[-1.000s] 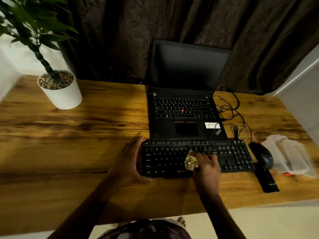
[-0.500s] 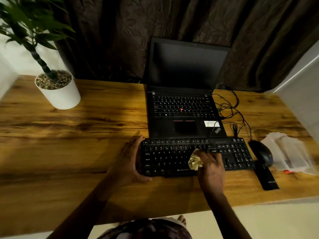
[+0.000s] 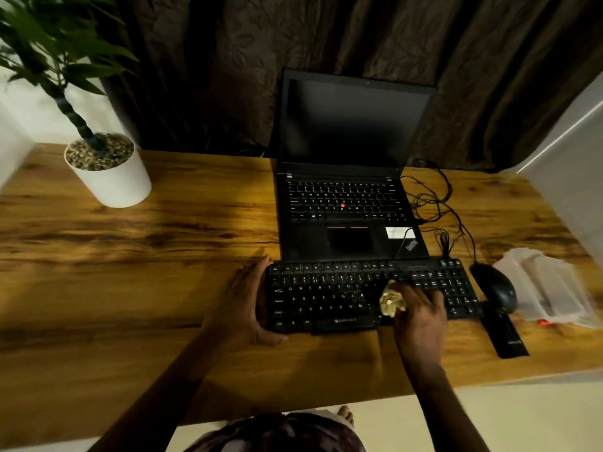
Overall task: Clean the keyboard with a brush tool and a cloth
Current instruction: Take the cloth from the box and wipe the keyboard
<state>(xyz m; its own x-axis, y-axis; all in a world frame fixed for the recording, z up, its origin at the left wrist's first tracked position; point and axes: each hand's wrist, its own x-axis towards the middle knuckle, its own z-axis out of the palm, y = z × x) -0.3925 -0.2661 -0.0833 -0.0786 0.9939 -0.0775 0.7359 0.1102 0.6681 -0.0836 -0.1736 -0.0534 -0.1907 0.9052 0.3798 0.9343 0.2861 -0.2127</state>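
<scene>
Wood-grain tabletop is seen from above. Near its front edge a black keyboard is laid lengthwise. Its left end is gripped by the left hand, thumb at the front edge. A crumpled pale cloth is held in the right hand and pressed onto the keys right of centre. Just right of the keyboard a black mouse and a flat black object, possibly a case, are found, with blurred clear packaging beside them. Behind, an open laptop, tangled cables, a white potted plant and a dark curtain are visible.
</scene>
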